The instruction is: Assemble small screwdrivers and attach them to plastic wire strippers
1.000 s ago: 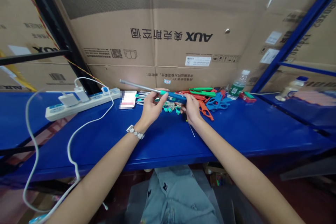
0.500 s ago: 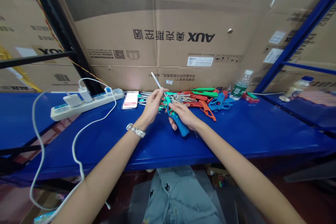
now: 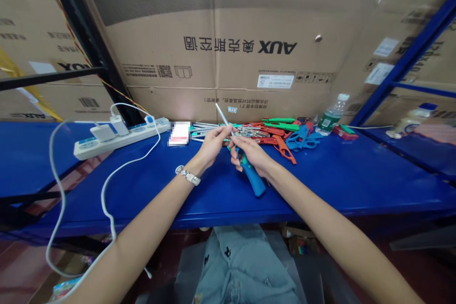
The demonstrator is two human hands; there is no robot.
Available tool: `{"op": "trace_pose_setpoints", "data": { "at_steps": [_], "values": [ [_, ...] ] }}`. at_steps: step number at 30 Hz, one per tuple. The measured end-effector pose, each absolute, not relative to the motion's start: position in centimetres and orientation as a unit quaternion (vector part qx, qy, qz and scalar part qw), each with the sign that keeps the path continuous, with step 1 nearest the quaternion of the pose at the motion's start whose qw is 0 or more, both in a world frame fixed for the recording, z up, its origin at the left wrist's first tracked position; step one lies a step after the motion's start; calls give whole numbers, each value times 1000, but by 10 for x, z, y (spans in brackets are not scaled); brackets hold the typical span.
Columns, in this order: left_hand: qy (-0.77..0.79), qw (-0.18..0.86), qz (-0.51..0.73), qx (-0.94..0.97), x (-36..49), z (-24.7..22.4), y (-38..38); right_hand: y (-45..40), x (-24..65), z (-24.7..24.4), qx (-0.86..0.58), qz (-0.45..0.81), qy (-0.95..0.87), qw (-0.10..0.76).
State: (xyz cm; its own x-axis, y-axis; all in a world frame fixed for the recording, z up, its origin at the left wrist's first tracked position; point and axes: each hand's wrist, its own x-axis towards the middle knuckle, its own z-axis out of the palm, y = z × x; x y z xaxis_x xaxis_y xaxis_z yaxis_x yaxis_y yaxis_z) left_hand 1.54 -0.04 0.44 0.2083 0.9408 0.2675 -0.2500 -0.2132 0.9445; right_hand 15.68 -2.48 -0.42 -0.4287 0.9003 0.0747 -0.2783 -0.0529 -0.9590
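In front of me is a long-necked lighter with a blue handle [image 3: 255, 181] and a slim silver tube [image 3: 222, 114] that points up and to the left. My left hand [image 3: 213, 144] pinches the tube near its lower end. My right hand [image 3: 252, 153] is closed around the upper part of the blue body, its thumb and fingertips close to the left hand's fingers. Between them, the joint of tube and body is mostly covered. Just behind the hands lies a pile of metal tubes [image 3: 204, 127], with red handle pieces [image 3: 283, 148], green ones [image 3: 281, 124] and blue ones [image 3: 302, 140].
A phone with a blurred screen [image 3: 179, 133] lies left of the pile, near a white power strip [image 3: 121, 137] with plugs and cables. Right of the pile stand a water bottle [image 3: 331, 116] and a small red box [image 3: 345, 133]. Large cartons [image 3: 228, 14] wall off the back.
Both hands have drawn together around the base of the tube, the right gripping higher on the lighter. Its blue handle shows lower and further right. The camera view has shifted slightly.
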Motion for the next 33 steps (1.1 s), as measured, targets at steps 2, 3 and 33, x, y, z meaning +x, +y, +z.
{"op": "trace_pose_setpoints", "data": {
  "at_steps": [2,3,33],
  "values": [
    [305,544,545,560,16,6,-1,-28,155,-2,-309,656,-522,448],
    [302,542,547,563,17,7,-2,-29,154,-1,-316,654,-520,449],
    [379,303,583,651,-46,34,65,-26,159,10,-356,674,-439,475]
  ]
}}
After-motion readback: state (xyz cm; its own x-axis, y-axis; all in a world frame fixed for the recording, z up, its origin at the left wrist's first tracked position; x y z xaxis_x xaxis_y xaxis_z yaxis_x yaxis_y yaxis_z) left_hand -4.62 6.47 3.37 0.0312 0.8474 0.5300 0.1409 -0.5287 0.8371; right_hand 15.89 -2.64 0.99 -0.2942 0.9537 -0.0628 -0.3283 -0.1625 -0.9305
